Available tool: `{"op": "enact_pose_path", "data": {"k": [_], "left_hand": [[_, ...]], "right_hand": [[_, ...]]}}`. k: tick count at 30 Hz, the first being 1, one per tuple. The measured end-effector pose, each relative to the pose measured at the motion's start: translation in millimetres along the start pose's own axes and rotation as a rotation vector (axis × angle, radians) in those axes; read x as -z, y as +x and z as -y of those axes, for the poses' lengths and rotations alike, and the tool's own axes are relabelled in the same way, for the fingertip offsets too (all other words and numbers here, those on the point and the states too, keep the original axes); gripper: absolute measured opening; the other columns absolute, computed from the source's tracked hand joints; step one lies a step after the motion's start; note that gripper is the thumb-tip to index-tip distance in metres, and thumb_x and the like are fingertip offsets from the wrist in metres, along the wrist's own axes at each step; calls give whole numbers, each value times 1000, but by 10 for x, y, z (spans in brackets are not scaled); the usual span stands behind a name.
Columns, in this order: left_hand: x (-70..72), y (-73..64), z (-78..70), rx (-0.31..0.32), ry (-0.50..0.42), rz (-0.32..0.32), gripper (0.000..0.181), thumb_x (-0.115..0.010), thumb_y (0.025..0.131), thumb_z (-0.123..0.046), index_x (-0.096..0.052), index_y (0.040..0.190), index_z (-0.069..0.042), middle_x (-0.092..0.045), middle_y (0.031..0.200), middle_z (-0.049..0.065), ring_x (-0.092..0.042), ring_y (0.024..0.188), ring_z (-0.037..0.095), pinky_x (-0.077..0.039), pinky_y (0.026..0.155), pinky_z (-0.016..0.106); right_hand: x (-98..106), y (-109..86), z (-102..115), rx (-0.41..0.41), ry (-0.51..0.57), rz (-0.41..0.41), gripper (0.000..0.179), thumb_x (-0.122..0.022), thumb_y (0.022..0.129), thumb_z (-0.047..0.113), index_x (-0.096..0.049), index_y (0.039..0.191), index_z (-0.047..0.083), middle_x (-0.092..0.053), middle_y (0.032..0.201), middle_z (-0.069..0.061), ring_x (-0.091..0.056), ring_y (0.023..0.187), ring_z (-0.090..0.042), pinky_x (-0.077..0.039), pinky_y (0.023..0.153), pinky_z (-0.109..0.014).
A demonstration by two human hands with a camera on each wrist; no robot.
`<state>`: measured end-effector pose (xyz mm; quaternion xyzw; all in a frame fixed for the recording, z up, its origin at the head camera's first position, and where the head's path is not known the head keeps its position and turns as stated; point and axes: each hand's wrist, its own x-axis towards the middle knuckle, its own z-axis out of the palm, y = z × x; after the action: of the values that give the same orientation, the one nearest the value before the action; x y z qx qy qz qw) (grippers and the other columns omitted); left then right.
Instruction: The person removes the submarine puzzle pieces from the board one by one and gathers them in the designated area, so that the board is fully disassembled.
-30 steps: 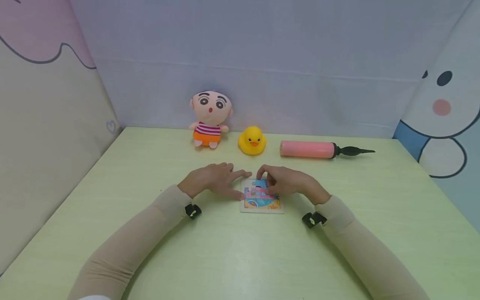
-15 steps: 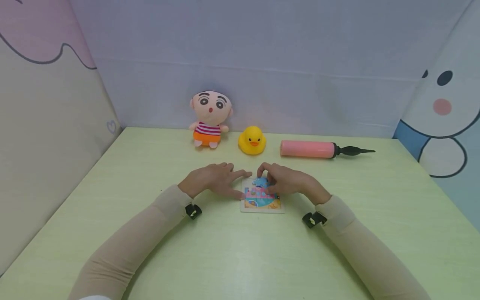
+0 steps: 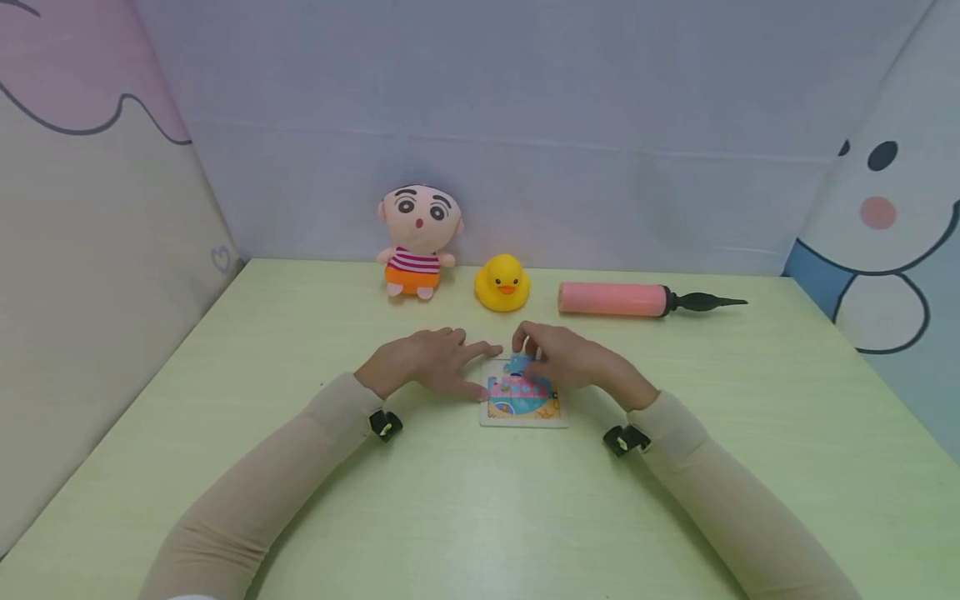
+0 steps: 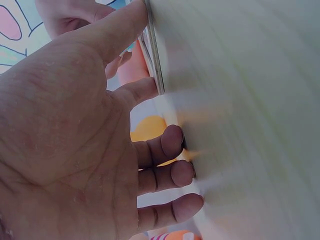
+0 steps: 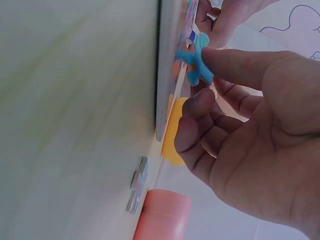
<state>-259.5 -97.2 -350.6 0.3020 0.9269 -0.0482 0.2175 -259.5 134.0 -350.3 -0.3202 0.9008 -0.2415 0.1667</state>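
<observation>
A small square jigsaw puzzle board with a pink and blue ship picture lies mid-table. My left hand is at its left side, thumb and index finger extended to the board's edge; the other fingers reach down near the tabletop. My right hand is over the board's upper right part. Its thumb and fingers pinch a blue puzzle piece, which stands tilted up from the board's surface in the right wrist view. The hand partly hides the board's upper right corner in the head view.
Loose puzzle pieces lie on the table beyond the board, hidden by the right hand in the head view. Along the back stand a plush doll and a yellow rubber duck. A pink hand pump lies at right.
My right hand's thumb has shifted slightly up and away, uncovering more of the ship picture, and the pinched blue piece has moved with it. The left hand stays at the board's edge.
</observation>
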Motion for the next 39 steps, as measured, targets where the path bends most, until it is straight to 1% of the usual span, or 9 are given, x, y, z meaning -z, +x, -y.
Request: {"op": "enact_pose_path", "data": {"k": [3, 7, 12, 15, 19, 22, 26, 31, 39], "left_hand": [[0, 5, -2, 1, -3, 2, 77, -53, 92, -68, -27, 158, -38, -50, 134, 13, -50, 116, 27, -46, 97, 46], [12, 0, -6, 12, -16, 4, 78, -55, 91, -67, -27, 158, -39, -50, 136, 13, -49, 119, 27, -45, 99, 48], [3, 6, -1, 18, -31, 5, 78, -56, 90, -68, -27, 158, -40, -50, 136, 13, -50, 119, 27, -46, 98, 49], [-17, 16, 4, 19, -32, 5, 78, -55, 90, -68, -27, 158, -41, -50, 137, 13, -50, 119, 27, -46, 99, 49], [-39, 24, 5, 22, -37, 4, 78, -55, 90, -68, -26, 158, -42, -48, 141, 13, -48, 123, 29, -44, 101, 51], [-43, 21, -4, 24, -43, 4, 78, -56, 90, -68, -26, 158, -42, -47, 143, 13, -47, 125, 29, -44, 102, 52], [-37, 14, -10, 21, -44, 4, 78, -56, 90, -68, -26, 157, -42, -48, 141, 12, -48, 124, 29, -44, 102, 51], [-34, 14, 0, 14, -47, 5, 79, -56, 90, -67, -26, 158, -41, -48, 141, 13, -48, 124, 28, -45, 101, 50], [-26, 2, 1, 15, -52, 5, 79, -56, 90, -67, -26, 158, -41, -47, 142, 13, -47, 125, 28, -45, 101, 50]], "right_hand": [[3, 1, -1, -2, 13, -30, 16, -64, 97, 10, -59, 112, 7, -66, 100, -7, -59, 84, -20, -50, 79, -33], [20, 7, 12, -37, 18, -80, 6, -64, 98, 12, -66, 101, 7, -66, 92, -3, -57, 82, -19, -49, 77, -32], [60, 2, -1, -86, 32, -111, 8, -66, 97, 13, -69, 97, 6, -66, 89, -3, -56, 80, -19, -48, 72, -31], [91, -13, -33, -112, 40, -101, 9, -65, 98, 13, -71, 98, 6, -66, 90, -3, -56, 80, -20, -48, 71, -30], [167, -58, -77, -134, 43, -89, 10, -66, 98, 14, -73, 99, 7, -68, 92, -2, -56, 82, -20, -49, 73, -31], [252, -98, -114, -127, 40, -82, 11, -66, 98, 13, -73, 101, 7, -69, 94, -2, -57, 84, -20, -50, 76, -31], [359, -151, -178, -96, 33, -65, 11, -66, 97, 11, -73, 103, 4, -69, 93, -3, -57, 82, -20, -50, 76, -32], [439, -206, -306, -61, 24, -42, 7, -66, 97, 9, -71, 99, 5, -66, 90, -2, -57, 82, -19, -50, 75, -32], [543, -302, -456, -68, 57, 2, 7, -63, 99, 10, -68, 96, 6, -62, 84, -4, -55, 75, -19, -46, 68, -32]]}}
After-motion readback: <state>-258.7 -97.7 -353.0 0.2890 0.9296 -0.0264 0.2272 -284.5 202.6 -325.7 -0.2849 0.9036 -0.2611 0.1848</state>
